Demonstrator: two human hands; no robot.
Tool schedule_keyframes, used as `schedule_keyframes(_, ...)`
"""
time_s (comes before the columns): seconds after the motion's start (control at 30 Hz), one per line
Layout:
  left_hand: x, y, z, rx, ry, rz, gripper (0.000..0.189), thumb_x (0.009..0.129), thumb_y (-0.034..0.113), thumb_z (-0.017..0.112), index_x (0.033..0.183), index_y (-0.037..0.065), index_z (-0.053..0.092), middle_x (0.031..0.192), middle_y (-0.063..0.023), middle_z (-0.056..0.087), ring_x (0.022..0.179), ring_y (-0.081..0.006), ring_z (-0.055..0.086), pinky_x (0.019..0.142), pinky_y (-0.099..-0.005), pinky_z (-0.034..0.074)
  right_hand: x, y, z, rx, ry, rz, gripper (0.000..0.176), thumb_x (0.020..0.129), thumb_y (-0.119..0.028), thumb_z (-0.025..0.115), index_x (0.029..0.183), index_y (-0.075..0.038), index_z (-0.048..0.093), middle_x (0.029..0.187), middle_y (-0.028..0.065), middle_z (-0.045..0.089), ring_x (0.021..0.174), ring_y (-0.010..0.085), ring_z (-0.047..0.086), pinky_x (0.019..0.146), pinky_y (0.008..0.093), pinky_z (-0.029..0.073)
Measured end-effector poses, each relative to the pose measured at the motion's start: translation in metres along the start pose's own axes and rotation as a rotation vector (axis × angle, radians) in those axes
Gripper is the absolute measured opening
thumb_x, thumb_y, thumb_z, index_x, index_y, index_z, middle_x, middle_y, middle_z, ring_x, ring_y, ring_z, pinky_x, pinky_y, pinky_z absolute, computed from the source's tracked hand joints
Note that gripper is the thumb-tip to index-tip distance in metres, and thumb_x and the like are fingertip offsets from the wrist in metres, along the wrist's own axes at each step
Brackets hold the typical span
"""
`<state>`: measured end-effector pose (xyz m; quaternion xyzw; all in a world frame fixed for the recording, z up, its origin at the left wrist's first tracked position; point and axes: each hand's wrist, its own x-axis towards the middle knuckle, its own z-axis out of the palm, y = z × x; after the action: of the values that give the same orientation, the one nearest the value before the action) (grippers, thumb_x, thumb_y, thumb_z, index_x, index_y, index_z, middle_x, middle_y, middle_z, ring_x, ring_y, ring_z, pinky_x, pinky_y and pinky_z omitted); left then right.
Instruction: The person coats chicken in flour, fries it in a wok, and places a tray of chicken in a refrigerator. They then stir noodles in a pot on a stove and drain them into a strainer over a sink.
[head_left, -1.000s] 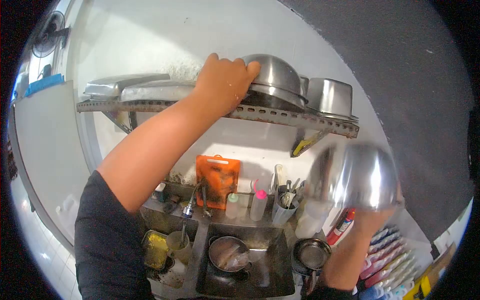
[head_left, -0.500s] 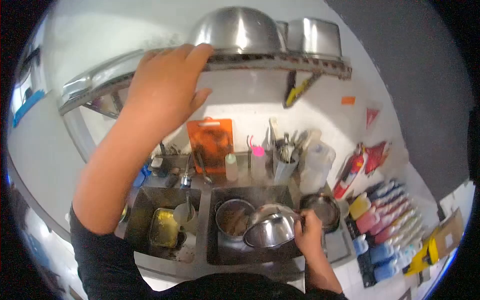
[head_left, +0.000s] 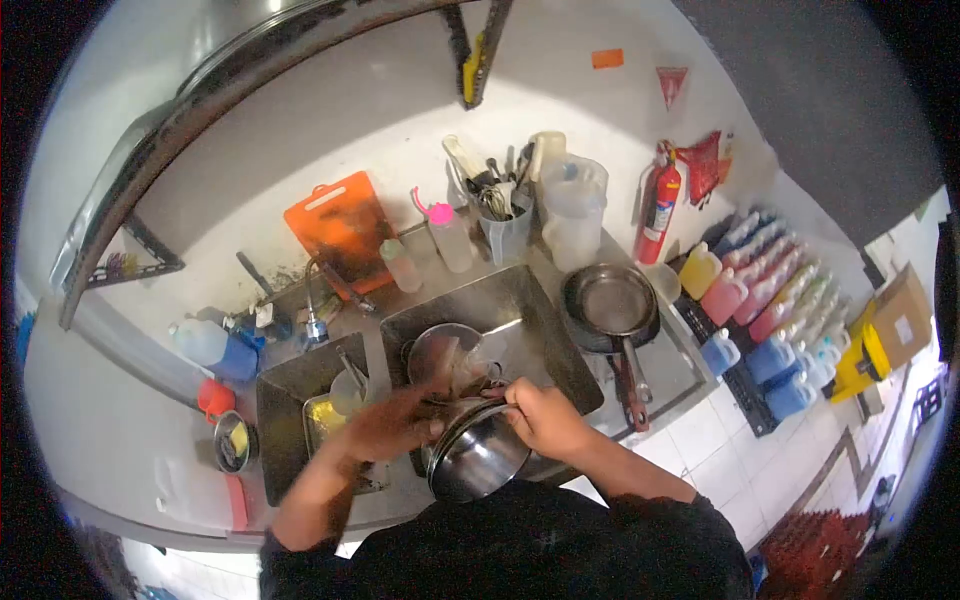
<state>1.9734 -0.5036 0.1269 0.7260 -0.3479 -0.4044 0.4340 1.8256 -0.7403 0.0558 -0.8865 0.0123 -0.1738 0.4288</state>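
A shiny steel pot is tilted over the front edge of the right sink, close to my body. My right hand grips it at the rim on its right side, fingers closed. My left hand is at the pot's left side, near the rim. Motion smears its fingers, so I cannot see whether they hold the pot. Behind the hands, another round metal pot sits in the right sink. The left sink holds a metal tray with something yellow in it, partly covered by my left forearm.
Two stacked frying pans lie right of the sinks. Along the wall stand an orange cutting board, squeeze bottles, a utensil container and clear plastic jugs. A metal shelf runs overhead. Coloured jugs stand at right.
My left hand has come down from the overhead shelf to the pot. My right hand has brought the pot left and nearer my body. The view has tilted down.
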Motion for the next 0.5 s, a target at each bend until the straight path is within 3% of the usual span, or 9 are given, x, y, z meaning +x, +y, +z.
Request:
schedule_keyframes(0.1,0.007,-0.047,0.011,-0.001,-0.102,0.128,0.086,0.088,0.048,0.072,0.152,0.003,0.035,0.142,-0.0176,0.051,0.132,-0.0244,0.047,0.105,-0.0375,0.043,-0.002,0.003,-0.006,0.139,-0.102,-0.106,0.021,0.085,0.002,0.062,0.093,-0.003,0.043,0.127,0.0231,0.064,0.098,0.0468,0.064,0.076,0.0440,0.054)
schedule_keyframes(0.17,0.002,-0.055,0.024,-0.178,-0.120,-0.024,0.104,0.086,0.064,0.065,0.158,0.003,0.020,0.151,-0.0203,0.041,0.141,-0.0273,0.037,0.110,-0.0406,0.038,-0.006,0.004,-0.011,0.154,-0.126,-0.106,0.020,0.083,0.003,0.061,0.092,-0.003,0.043,0.128,0.0232,0.063,0.100,0.0461,0.065,0.077,0.0427,0.054)
schedule_keyframes(0.2,-0.001,-0.065,0.030,-0.187,-0.111,-0.024,0.104,0.086,0.064,0.065,0.158,0.003,0.020,0.151,-0.0203,0.041,0.141,-0.0273,0.037,0.110,-0.0406,0.038,-0.006,0.004,-0.012,0.170,-0.151,-0.121,0.020,0.082,0.004,0.060,0.091,-0.002,0.044,0.129,0.0233,0.063,0.101,0.0453,0.065,0.078,0.0415,0.054)
schedule_keyframes(0.27,-0.007,-0.084,0.040,-0.351,-0.182,-0.006,0.119,0.079,0.073,0.066,0.160,0.006,0.011,0.158,-0.0207,0.028,0.146,-0.0311,0.029,0.116,-0.0455,0.030,-0.009,0.005,-0.012,0.199,-0.133,-0.107,0.019,0.081,0.004,0.060,0.091,-0.002,0.044,0.128,0.0235,0.064,0.101,0.0446,0.065,0.078,0.0409,0.054)
schedule_keyframes(0.37,-0.017,-0.082,0.064,-0.618,0.004,0.147,0.128,0.074,0.077,0.068,0.160,0.007,0.005,0.162,-0.0194,0.018,0.148,-0.0336,0.023,0.119,-0.0490,0.021,-0.009,0.008,-0.005,0.233,-0.067,-0.119,0.017,0.080,0.004,0.059,0.089,-0.001,0.045,0.126,0.0247,0.064,0.100,0.0429,0.067,0.078,0.0396,0.053)
schedule_keyframes(0.47,-0.022,-0.096,0.068,-0.485,0.119,0.236,0.124,0.076,0.077,0.065,0.160,0.007,0.007,0.162,-0.0187,0.019,0.149,-0.0328,0.021,0.120,-0.0480,0.019,-0.013,0.002,0.001,0.157,-0.028,-0.109,0.015,0.081,0.004,0.059,0.089,0.000,0.046,0.124,0.0270,0.064,0.095,0.0403,0.068,0.076,0.0383,0.052)
schedule_keyframes(0.5,-0.036,-0.066,0.069,-0.458,0.191,0.126,0.118,0.080,0.075,0.062,0.160,0.007,0.008,0.162,-0.0173,0.020,0.150,-0.0318,0.020,0.121,-0.0471,0.017,-0.012,0.001,-0.001,0.191,-0.081,-0.095,0.015,0.081,0.004,0.058,0.090,0.000,0.047,0.125,0.0274,0.063,0.091,0.0401,0.067,0.077,0.0402,0.052)
